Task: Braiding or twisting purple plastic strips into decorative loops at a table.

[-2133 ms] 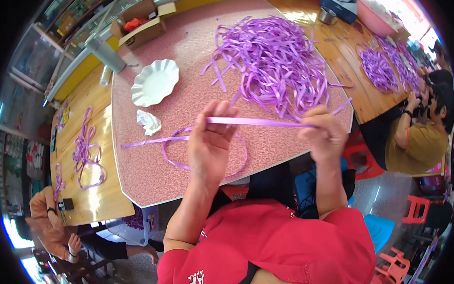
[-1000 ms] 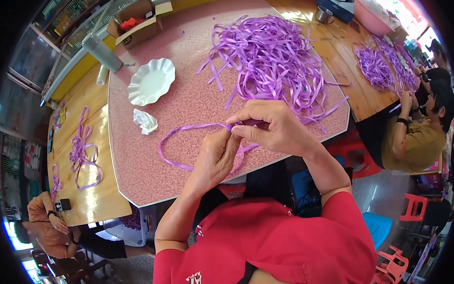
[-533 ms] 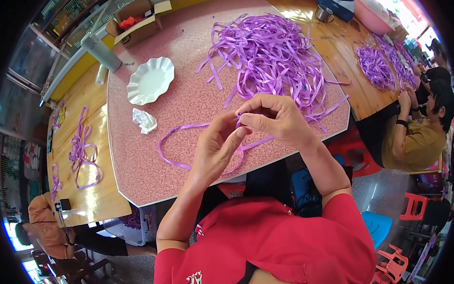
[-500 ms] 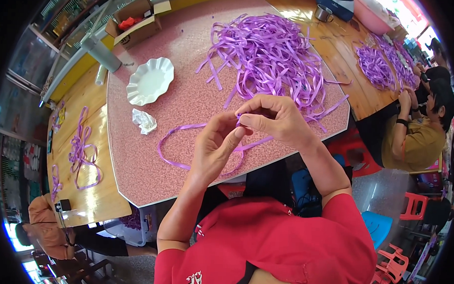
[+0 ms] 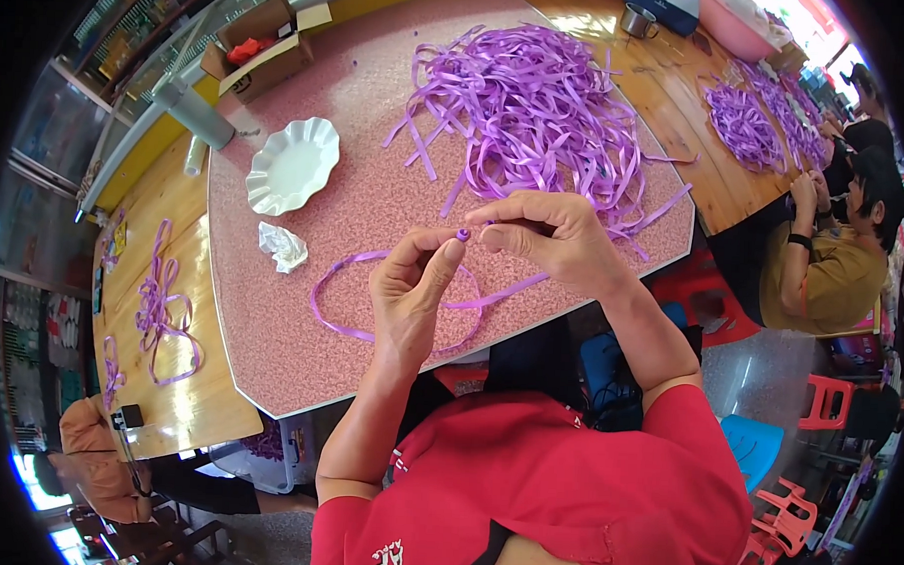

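Observation:
Between the thumb and index finger of my left hand (image 5: pixel 404 293) is a small round dark-purple piece (image 5: pixel 463 235), like a bead or tight knot. Just to its right, the thumb and fingers of my right hand (image 5: pixel 561 244) are pinched together. A speck of purple shows at their tips, too small to name. Below my hands a purple ribbon (image 5: pixel 346 331) lies in a loop on the pink speckled table (image 5: pixel 290 362). One length of it passes under my right hand. Beyond that hand lies a large tangled heap of purple ribbons (image 5: pixel 537 116).
Left on the table are a white scalloped dish (image 5: pixel 294 167), a crumpled tissue (image 5: pixel 282 248), a grey-green bottle (image 5: pixel 194 112) and an open cardboard box (image 5: pixel 266 62). More ribbons (image 5: pixel 158 297) lie on the wooden table at left. Another person (image 5: pixel 831 251) sits at right beside more ribbon piles.
My fingertips were together over the small purple piece; now the hands are slightly apart. My left hand has shifted left with the piece showing at its tips.

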A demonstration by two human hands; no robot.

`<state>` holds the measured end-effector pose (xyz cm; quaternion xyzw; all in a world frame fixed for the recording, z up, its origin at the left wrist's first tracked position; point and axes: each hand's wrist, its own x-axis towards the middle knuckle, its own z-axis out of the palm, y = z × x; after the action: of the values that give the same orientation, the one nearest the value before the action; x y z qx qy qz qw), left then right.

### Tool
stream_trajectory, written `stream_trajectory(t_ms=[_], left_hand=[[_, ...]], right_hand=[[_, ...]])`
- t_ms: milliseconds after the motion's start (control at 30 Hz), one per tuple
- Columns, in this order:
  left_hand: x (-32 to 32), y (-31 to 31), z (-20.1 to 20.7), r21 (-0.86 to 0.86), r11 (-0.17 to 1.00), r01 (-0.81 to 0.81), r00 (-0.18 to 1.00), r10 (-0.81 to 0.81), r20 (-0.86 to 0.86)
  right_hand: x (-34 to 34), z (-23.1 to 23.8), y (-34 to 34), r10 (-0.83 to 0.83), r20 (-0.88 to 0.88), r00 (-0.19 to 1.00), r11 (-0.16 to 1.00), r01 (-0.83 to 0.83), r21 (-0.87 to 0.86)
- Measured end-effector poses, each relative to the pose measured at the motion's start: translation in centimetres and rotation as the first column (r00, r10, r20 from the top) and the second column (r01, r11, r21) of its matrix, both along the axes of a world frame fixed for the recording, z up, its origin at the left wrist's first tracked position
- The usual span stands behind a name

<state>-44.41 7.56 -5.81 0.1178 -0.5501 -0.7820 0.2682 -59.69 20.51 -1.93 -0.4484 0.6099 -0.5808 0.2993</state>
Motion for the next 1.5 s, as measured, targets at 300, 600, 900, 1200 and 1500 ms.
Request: stream_trajectory(t_ms=[300, 600, 900, 1200, 1500], left_hand=[[-0.1, 0.4, 0.2, -0.021, 1.0, 0.005, 0.997, -0.006, -0.071], [-0.1, 0.4, 0.3, -0.045, 0.999, 0.012, 0.997, -0.016, -0.072], [0.0, 0.2, 0.0, -0.092, 0.996, 0.001, 0.999, -0.006, -0.05], [-0.3, 0.4, -0.1, -0.079, 0.996, -0.03, 0.999, 0.029, -0.022], [-0.5, 0.7, -0.2, -0.436, 0.886, -0.158, 0.987, 0.159, -0.034]], right_hand=[[-0.4, -0.1, 0.2, 0.042, -0.332, 0.942, 0.977, -0.109, -0.184], [0.4, -0.9, 0.0, 0.055, 0.25, 0.967, 0.991, -0.022, -0.134], [0.5, -0.3, 0.2, 0.05, 0.311, 0.949, 0.998, -0.033, -0.06], [1.2, -0.6, 0.4, -0.086, -0.026, 0.996, 0.992, 0.083, -0.096], [1.3, -0.4, 0.2, -0.182, -0.447, 0.876, 0.958, 0.057, -0.279]])
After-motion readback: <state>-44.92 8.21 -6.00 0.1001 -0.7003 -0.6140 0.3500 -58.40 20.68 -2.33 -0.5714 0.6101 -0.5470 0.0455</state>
